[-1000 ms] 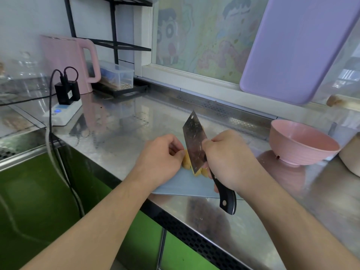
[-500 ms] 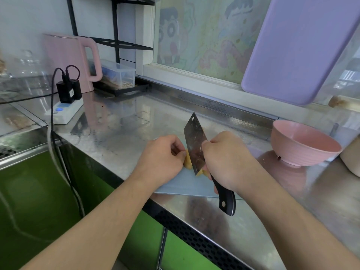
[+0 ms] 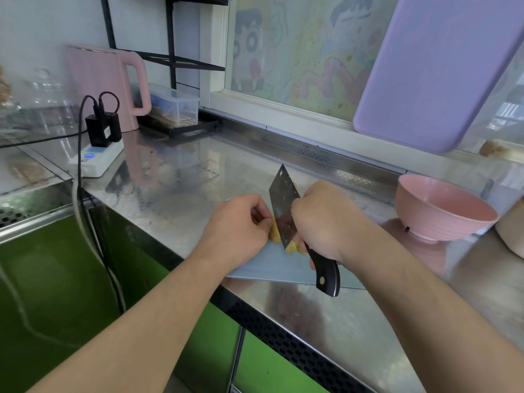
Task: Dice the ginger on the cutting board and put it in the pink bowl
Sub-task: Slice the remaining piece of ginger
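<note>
The ginger (image 3: 274, 233) lies on the cutting board (image 3: 272, 269) at the desk's near edge, partly cut: a few yellow pieces sit right of the cleaver (image 3: 283, 207). The left hand (image 3: 241, 225) pinches the uncut piece; the right hand (image 3: 326, 222) is clamped around the cleaver's handle. The pink bowl (image 3: 442, 208), far right, looks empty, so dicing and transfer remain.

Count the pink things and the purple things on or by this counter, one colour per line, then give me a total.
Pink: 2, the pink bowl and the kettle.
Purple: 1, the board leaning at the window.
Total: 3.
</note>
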